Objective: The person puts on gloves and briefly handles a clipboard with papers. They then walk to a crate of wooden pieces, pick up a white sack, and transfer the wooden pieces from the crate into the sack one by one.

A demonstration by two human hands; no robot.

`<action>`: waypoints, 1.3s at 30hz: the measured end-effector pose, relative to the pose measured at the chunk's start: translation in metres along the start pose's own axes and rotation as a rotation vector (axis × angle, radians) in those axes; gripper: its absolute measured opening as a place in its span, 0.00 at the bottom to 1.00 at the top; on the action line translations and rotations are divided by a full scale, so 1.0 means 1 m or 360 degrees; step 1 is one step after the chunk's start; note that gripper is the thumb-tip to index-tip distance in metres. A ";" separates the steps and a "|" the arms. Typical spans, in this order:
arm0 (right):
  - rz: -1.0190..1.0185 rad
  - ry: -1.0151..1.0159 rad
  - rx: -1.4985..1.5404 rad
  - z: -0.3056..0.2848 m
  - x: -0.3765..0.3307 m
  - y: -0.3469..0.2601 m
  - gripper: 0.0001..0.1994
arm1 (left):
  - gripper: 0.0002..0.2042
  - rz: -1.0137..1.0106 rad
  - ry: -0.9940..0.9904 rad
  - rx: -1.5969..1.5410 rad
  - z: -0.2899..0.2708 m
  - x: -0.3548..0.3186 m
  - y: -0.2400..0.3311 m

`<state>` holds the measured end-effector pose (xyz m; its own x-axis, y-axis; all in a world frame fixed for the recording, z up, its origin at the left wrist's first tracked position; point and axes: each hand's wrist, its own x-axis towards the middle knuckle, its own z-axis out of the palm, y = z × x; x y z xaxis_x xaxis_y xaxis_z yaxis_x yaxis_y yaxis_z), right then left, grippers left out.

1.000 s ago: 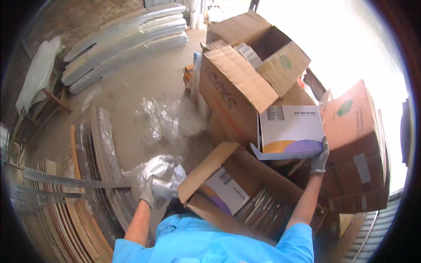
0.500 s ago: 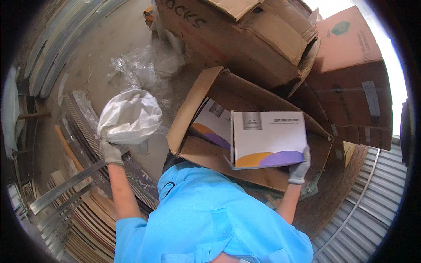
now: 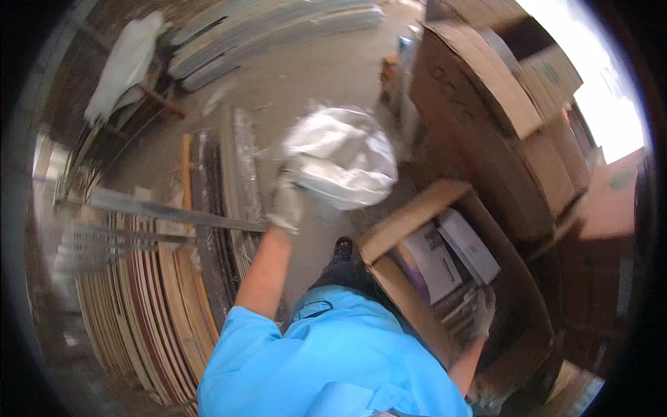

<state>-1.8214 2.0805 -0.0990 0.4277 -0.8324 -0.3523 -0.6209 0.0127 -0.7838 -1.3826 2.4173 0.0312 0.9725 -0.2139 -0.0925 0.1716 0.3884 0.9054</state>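
My left hand, in a pale glove, is closed on the edge of a white sack, which hangs bunched with its mouth open upward. My gloved right hand is low inside an open cardboard box. Its fingers look spread, though motion blurs them. Just beyond that hand, a white carton stands tilted in the box, apart from the palm. Beside it lies another white carton with a purple patch.
Large brown cardboard boxes stand at the far right. Long boards and strips lie on the left, with a metal bar across them. Wrapped lengths rest at the back. A foot shows beside the box.
The view has swung, so the scene sits farther right. The white carton in my right hand has gone down into the cardboard box, and that hand has let go. The sack remains in my left hand.
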 end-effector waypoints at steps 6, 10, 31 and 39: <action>-0.0474 0.0160 0.0141 0.024 0.006 -0.124 0.25 | 0.22 -0.0022 -0.0043 0.0230 0.002 0.021 -0.007; -0.0848 -0.0029 0.0212 0.103 0.013 -0.214 0.32 | 0.19 -0.0220 -0.0086 0.0020 -0.019 0.043 -0.015; -0.1347 -0.1002 0.0052 0.507 0.110 -0.515 0.22 | 0.41 0.0063 -0.0364 0.2295 -0.246 0.236 0.060; -0.1362 -0.0983 -0.0130 0.611 0.213 -0.662 0.18 | 0.43 0.0421 -0.0592 0.1797 -0.118 0.477 0.069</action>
<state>-0.9180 2.2331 0.0320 0.9892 -0.1198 0.0843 0.0130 -0.5014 -0.8651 -0.8879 2.4479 0.0009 0.8202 -0.5622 0.1062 -0.4392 -0.4997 0.7466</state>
